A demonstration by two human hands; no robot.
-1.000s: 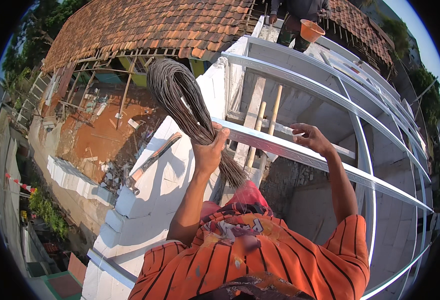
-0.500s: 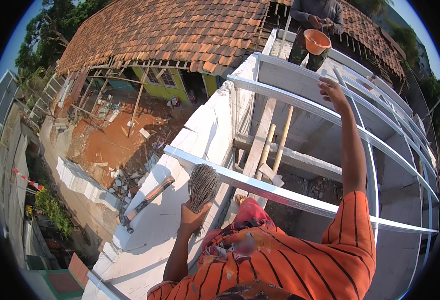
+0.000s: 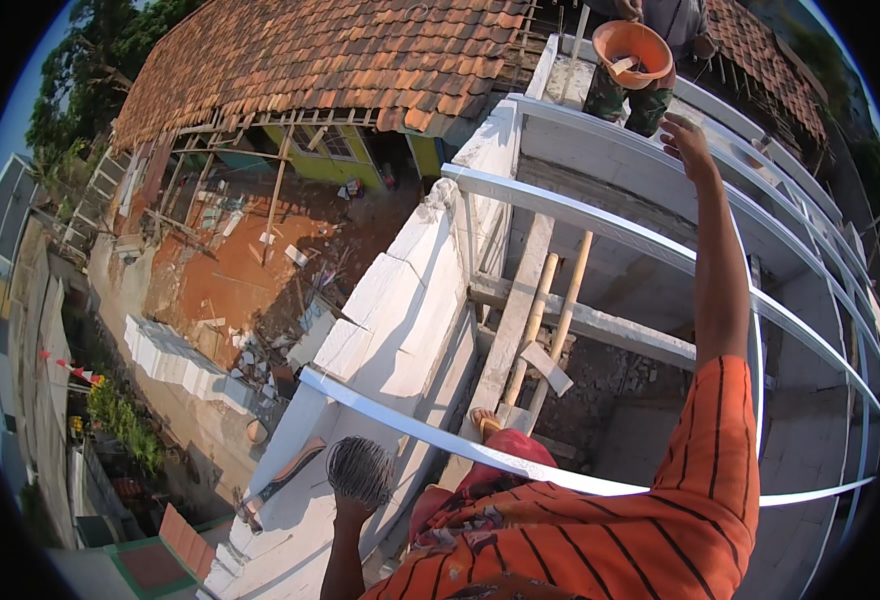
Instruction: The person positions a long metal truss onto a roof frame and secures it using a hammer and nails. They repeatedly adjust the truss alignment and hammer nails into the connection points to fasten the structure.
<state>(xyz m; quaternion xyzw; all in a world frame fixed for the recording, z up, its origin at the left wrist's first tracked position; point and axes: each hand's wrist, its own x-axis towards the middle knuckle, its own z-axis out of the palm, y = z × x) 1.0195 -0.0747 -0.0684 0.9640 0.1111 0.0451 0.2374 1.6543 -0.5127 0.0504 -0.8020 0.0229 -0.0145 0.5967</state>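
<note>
My left hand (image 3: 352, 514) is closed around a bundle of thin dark wire strands (image 3: 362, 468), held low over the top of the pale block wall (image 3: 390, 310). My right arm stretches far forward over the silver metal beams (image 3: 580, 222). At its end, my right hand (image 3: 688, 146) has its fingers apart and nothing in them. Just beyond it, a co-worker holds an orange basin (image 3: 615, 40) by the rim, tilted toward me, with a pale flat piece lying inside. Whether my right hand touches the beam below it I cannot tell.
Under the beams lie a wooden plank (image 3: 517, 310) and bamboo poles (image 3: 565, 315), with a sandalled foot (image 3: 484, 422) on the plank. A long, curved brown-and-dark thing (image 3: 290, 472) rests on the wall. Rubble ground (image 3: 230, 280) drops away left, below a tiled roof (image 3: 330, 60).
My left hand has moved down and left with the wire bundle. My right hand has reached slightly farther forward. The co-worker's basin has come up and tilted, showing its inside.
</note>
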